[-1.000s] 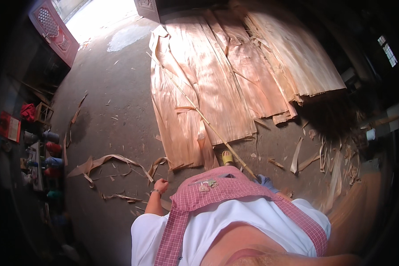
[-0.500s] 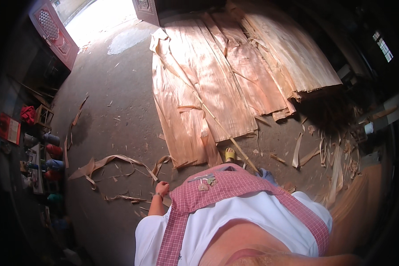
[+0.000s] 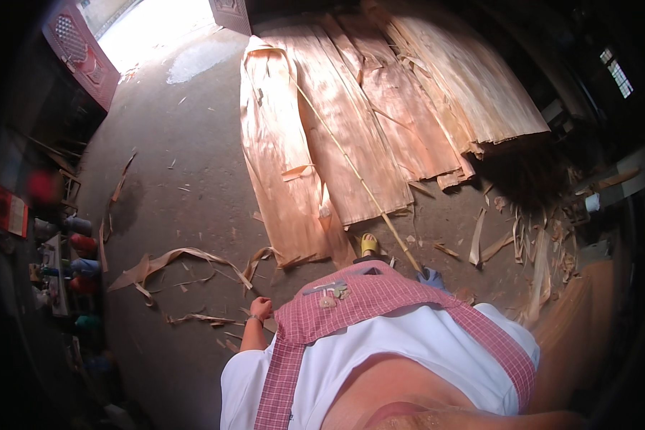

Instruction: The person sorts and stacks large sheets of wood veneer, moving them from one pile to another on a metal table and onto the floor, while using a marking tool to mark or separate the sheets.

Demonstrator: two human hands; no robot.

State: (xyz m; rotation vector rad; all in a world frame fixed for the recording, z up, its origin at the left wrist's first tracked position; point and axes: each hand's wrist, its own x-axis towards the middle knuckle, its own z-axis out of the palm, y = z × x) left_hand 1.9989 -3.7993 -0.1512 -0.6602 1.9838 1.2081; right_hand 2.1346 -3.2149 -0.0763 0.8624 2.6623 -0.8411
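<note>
Thin wood veneer sheets [image 3: 337, 122] lie spread over the floor ahead of me. My right hand [image 3: 433, 279], in a grey-blue glove, is closed on the near end of a long thin stick [image 3: 369, 188]. That stick slants away to the far left across the sheets, its far end by a folded veneer edge [image 3: 269, 50]. The leftmost sheet [image 3: 276, 158] overlaps its neighbour and has a torn flap. My bare left hand [image 3: 261, 308] hangs beside my pink checked apron [image 3: 365, 294], fingers curled, with nothing visible in them.
A taller stack of veneer [image 3: 473, 93] stands at the right. Torn strips [image 3: 186, 258] litter the floor on the left, with more scraps [image 3: 545, 258] at the right. Bottles and containers [image 3: 82, 247] line the left side. An open red door [image 3: 82, 57] stands far left.
The stick's far end has gone farther away and left. With it, the left sheet's far folded edge has shifted and spread flatter. My left hand stays low at my side.
</note>
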